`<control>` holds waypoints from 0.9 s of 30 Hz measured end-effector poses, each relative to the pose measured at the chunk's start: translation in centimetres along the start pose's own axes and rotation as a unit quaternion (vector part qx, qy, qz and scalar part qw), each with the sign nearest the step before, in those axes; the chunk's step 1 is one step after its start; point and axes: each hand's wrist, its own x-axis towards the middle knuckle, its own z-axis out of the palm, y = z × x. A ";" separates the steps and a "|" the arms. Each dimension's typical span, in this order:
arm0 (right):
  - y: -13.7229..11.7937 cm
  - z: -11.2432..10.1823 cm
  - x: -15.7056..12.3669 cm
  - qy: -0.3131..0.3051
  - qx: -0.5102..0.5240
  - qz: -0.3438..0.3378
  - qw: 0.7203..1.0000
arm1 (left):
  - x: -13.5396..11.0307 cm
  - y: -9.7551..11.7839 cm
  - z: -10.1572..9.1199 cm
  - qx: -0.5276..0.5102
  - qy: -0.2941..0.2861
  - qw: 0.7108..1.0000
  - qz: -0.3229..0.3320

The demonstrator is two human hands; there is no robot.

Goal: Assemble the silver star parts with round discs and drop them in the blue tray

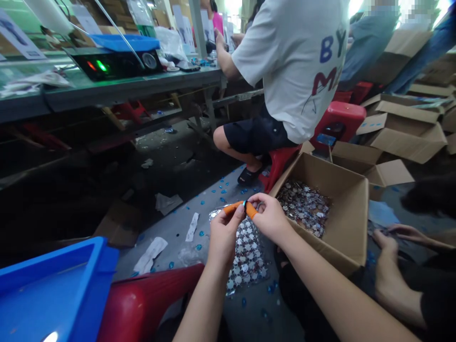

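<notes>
View: head-worn camera, looking down at a person's two bare hands above a concrete floor (pixel 167 166).

Left hand (pixel 223 240): raised at centre, its orange finger cot (pixel 231 208) pressed in toward the other hand.

Right hand (pixel 270 218): just beside the left, its orange finger cot (pixel 251 210) closing from the opposite side.

Grip: both hands pinch, clenched at the fingertips on one small blue piece (pixel 244 204); too small to make out in detail.

Held piece: between the two orange-capped fingertips, above a clear plastic bag (pixel 246 251) packed with round silver-and-blue pieces.

Beside the hands: an open cardboard box (pixel 342 223) heaped with similar loose pieces, its near corner just right of the right hand.

Floor: scattered blue pieces and white paper scraps (pixel 151 254) around the bag.

Foreground: a blue plastic bin (pixel 53 285) and a red stool (pixel 149 299) at lower left.

Nearby: a co-worker in a white printed T-shirt (pixel 292 61) sits on a red stool at a green-edged workbench (pixel 107 90); another person's hands (pixel 388 266) show at right, apart from the box.

Background: stacked open cartons (pixel 402 128) at upper right.
</notes>
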 end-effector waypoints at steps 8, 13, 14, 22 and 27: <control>0.7 -0.4 0.7 -0.092 0.132 0.029 0.987 | -0.2 1.2 0.4 -0.119 -0.009 0.991 -0.054; 0.7 -0.4 1.2 -0.101 0.188 0.041 0.976 | -0.2 1.2 0.1 -0.114 -0.004 0.992 -0.052; 0.6 -0.4 1.2 -0.108 0.200 0.044 0.973 | -0.2 1.1 0.0 -0.109 0.000 0.993 -0.054; -0.3 -1.1 1.4 -0.179 0.283 0.111 0.936 | -0.2 1.5 -0.9 -0.035 -0.019 0.999 -0.029; -0.5 -1.6 1.3 -0.222 0.349 0.152 0.898 | -0.5 2.0 -1.2 0.011 -0.067 0.998 -0.005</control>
